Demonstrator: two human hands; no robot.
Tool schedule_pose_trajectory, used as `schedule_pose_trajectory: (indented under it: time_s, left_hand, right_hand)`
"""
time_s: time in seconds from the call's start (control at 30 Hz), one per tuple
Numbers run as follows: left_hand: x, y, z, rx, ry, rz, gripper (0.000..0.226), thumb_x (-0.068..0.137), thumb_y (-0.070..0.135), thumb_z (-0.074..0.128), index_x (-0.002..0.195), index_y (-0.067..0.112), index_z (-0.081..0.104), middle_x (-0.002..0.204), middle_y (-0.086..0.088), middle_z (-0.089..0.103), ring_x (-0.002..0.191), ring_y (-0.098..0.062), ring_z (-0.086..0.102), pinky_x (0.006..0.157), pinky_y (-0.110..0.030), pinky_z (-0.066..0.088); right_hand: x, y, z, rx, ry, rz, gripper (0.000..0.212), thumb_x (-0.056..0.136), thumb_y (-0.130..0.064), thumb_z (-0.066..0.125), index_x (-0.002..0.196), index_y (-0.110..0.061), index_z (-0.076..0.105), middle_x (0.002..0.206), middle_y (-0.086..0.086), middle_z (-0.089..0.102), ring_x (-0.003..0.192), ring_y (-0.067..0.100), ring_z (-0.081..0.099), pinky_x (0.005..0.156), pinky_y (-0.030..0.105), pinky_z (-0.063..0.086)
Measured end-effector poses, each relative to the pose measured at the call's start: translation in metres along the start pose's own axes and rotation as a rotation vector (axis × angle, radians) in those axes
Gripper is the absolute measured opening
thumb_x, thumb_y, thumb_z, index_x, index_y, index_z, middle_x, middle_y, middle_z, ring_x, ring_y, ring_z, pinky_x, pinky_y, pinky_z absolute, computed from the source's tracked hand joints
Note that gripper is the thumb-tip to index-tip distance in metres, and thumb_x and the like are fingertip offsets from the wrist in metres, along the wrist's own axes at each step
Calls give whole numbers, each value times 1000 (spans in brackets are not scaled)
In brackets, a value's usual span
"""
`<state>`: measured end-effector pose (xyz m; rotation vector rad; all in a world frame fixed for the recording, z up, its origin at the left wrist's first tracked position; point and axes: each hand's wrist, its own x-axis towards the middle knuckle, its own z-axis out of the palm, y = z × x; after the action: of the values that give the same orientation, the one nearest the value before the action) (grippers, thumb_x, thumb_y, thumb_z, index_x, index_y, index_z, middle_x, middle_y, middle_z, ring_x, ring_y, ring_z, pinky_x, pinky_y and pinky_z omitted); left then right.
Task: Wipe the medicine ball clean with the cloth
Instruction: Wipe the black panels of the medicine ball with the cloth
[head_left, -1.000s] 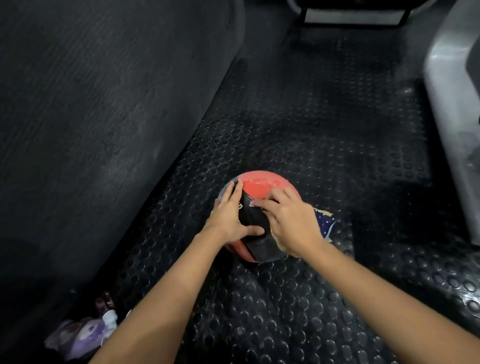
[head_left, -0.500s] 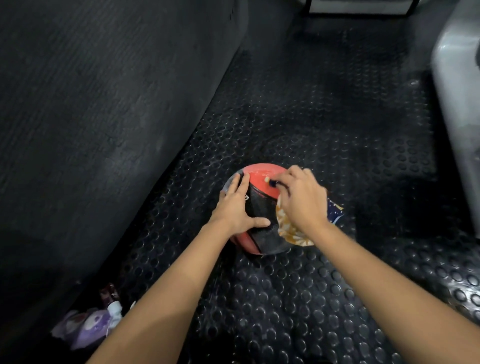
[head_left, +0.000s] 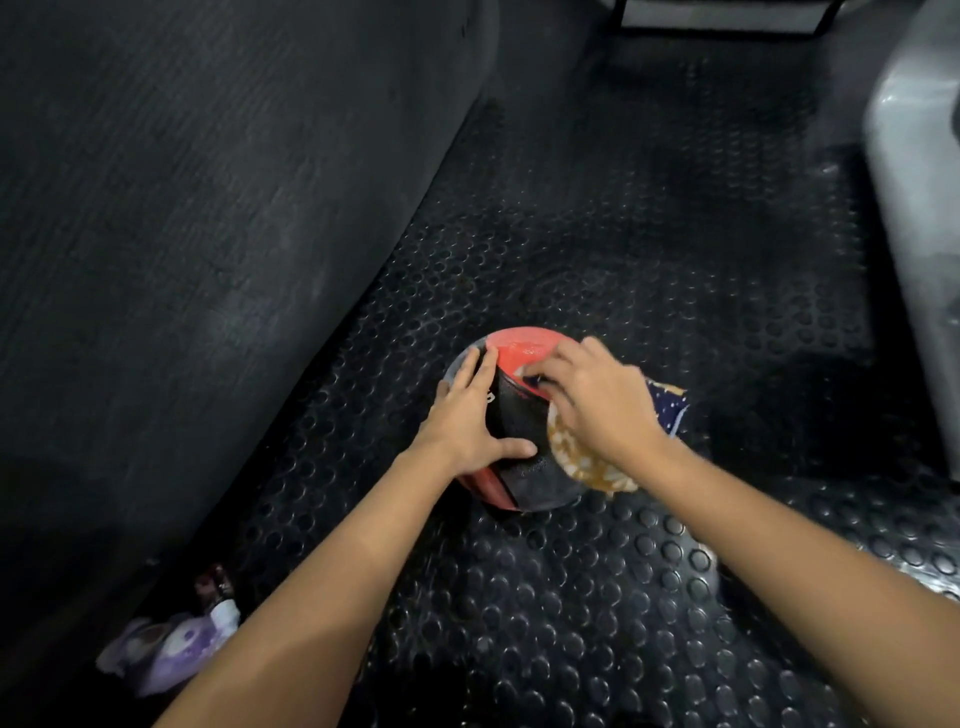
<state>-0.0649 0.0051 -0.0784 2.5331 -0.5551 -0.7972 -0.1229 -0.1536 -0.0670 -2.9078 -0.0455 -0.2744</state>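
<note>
Though the light is poor, the head view shows the medicine ball (head_left: 519, 415) resting on the studded black rubber floor (head_left: 597, 597), near the middle of the scene, just right of a tall dark ribbed wall (head_left: 208, 234).

Hands: both on the ball, close together but not touching. The left hand (head_left: 467, 421) lies flat on the ball's left flank, fingers straight, thumb stretched across the black panel. The right hand (head_left: 597, 405) bears on the right side with its fingers bent over the cloth (head_left: 576, 457); whether it pinches the cloth or only presses it cannot be told.

Materials: ball round, red and black panels, the black part finely grained, the red top faintly glossy. Cloth thin, patterned orange and white, with a dark blue corner trailing at the far right.

Handling, as a judgement: the ball is likely heavy and firm, slow to roll, its grained skin giving decent purchase. Best steadied by a flat palm on the flank while the limp cloth rubs. The glossy red patch may be slicker.

Also present: a small purple packet (head_left: 166, 644) near left, a pale grey object (head_left: 914, 234) far right.
</note>
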Motion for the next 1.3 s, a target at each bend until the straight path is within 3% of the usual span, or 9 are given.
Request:
schedule_pose_trajectory:
  time_s: [0.07, 0.17, 0.3, 0.47, 0.57, 0.8, 1.0, 1.17, 1.3]
  left_hand:
    - [0, 1, 2, 0, 0, 5, 124, 68, 48, 80, 150, 32, -11, 158, 13, -16, 147, -28, 0, 115, -53, 21]
    - [4, 1, 0, 5, -6, 21, 124, 67, 47, 81, 151, 32, -10, 159, 13, -14, 147, -27, 1, 116, -52, 20]
    - [13, -3, -22, 13, -54, 87, 121, 64, 34, 86, 153, 28, 3, 160, 8, -5, 147, -15, 5, 117, -32, 9]
    - [17, -11, -49, 53, -178, 112, 110, 69, 21, 84, 152, 23, 12, 160, -3, 8, 147, -17, 9, 116, -26, 10]
    - [9, -4, -45, -69, -144, 110, 89, 82, 30, 73, 151, 18, 20, 159, -2, 13, 146, -15, 12, 113, -21, 9]
    - [-3, 4, -22, 17, -111, 110, 100, 80, 37, 73, 153, 28, 5, 161, 4, -4, 147, -17, -3, 118, -37, 4]
    - [-8, 7, -13, 61, -118, 77, 101, 81, 41, 71, 152, 35, -1, 159, 11, -10, 146, -25, -12, 119, -49, 6]
    - [-15, -4, -13, 39, -101, 84, 102, 80, 40, 72, 152, 33, -1, 159, 11, -10, 147, -21, -11, 119, -47, 6]
    - [-23, -2, -11, 20, -104, 79, 103, 80, 37, 73, 152, 33, 0, 159, 12, -9, 146, -24, -12, 116, -49, 6]
  right_hand:
    - [12, 14, 3, 39, -31, 168, 25, 96, -28, 48, 116, -29, 63, 108, -5, 57, 102, 18, 49, 60, 30, 41]
    - [18, 18, 7, 58, -30, 261, 28, 98, -28, 44, 119, -29, 61, 112, -6, 55, 106, 18, 46, 67, 33, 44]
    - [13, 7, 4, 164, -55, 355, 26, 96, -27, 46, 117, -28, 61, 111, -5, 56, 106, 19, 49, 76, 36, 48]
    - [-6, -7, 4, 267, -38, 349, 24, 95, -27, 50, 114, -28, 63, 112, -9, 57, 106, 17, 52, 80, 37, 48]
    - [-18, -14, 5, 300, -45, 337, 24, 95, -29, 50, 115, -32, 62, 115, -13, 56, 110, 13, 49, 80, 35, 48]
    - [-24, -8, -1, 274, -77, 282, 22, 93, -32, 53, 112, -36, 63, 109, -15, 56, 106, 10, 50, 77, 30, 45]
    - [-4, -3, 3, 245, -6, 382, 23, 95, -27, 51, 110, -37, 64, 104, -9, 57, 103, 15, 50, 73, 32, 46]
    - [-31, -21, 5, 120, 37, 61, 18, 81, -21, 71, 98, -28, 73, 86, -6, 61, 83, 18, 58, 43, 20, 33]
    - [2, 2, 8, 146, -22, 329, 24, 95, -27, 50, 113, -32, 65, 105, -5, 57, 103, 18, 50, 65, 31, 43]
